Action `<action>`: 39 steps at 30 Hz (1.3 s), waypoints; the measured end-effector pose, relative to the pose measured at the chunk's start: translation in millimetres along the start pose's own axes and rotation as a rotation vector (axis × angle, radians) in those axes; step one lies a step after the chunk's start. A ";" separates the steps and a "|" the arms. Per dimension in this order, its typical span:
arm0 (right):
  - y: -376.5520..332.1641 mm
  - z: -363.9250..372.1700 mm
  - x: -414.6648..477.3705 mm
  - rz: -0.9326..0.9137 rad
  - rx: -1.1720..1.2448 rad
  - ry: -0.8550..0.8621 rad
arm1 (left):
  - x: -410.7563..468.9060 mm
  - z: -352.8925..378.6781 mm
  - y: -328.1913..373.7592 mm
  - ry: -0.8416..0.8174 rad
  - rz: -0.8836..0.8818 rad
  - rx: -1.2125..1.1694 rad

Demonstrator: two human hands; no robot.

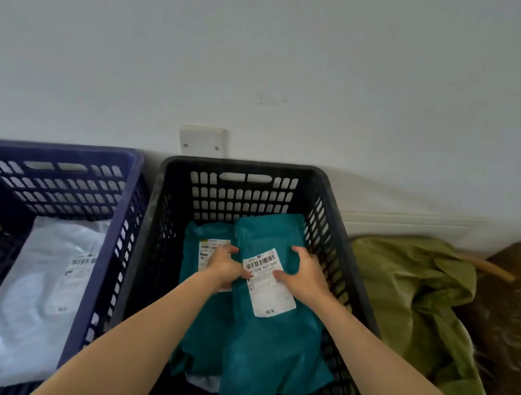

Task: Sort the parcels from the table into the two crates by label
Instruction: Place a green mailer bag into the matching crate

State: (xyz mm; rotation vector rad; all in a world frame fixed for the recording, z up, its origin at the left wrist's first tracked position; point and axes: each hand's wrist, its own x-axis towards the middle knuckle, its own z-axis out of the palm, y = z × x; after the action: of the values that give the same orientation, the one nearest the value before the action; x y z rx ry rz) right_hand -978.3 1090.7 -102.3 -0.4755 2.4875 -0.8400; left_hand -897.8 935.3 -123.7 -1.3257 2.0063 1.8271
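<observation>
A black crate (243, 166) in the middle holds two teal parcels. The upper teal parcel (270, 351) lies on the right with its white barcode label (270, 294) facing up. The lower teal parcel (193, 286) sits partly under it on the left. My left hand (225, 265) and my right hand (304, 276) are inside the crate, fingers curled on the upper parcel's two sides near the label. A blue crate (98, 277) on the left holds a white parcel (29, 302) with a label.
A crumpled olive-green sack (417, 301) lies right of the black crate, with a brown surface (515, 317) beyond it. Both crates stand against a pale wall with a blank cover plate (201, 142). A bit of white shows under the teal parcels.
</observation>
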 end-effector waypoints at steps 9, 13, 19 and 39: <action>9.0 27.8 26.2 0.035 -0.179 -0.017 | 23.5 19.3 -19.9 0.083 0.165 0.317; 15.6 38.3 36.0 0.048 -0.181 -0.059 | 26.5 25.9 -26.8 0.075 0.174 0.338; 24.3 54.1 43.5 0.083 -0.147 -0.142 | 19.1 30.8 -44.0 0.189 0.325 0.552; 38.1 87.8 44.1 -0.212 -0.697 -0.255 | 25.2 20.0 -81.8 0.161 0.416 1.310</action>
State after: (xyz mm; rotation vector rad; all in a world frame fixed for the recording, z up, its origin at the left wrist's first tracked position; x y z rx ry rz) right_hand -974.7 1057.6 -202.3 -1.0179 2.4541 0.0606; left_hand -868.6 948.9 -205.6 -0.6296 2.7748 0.1258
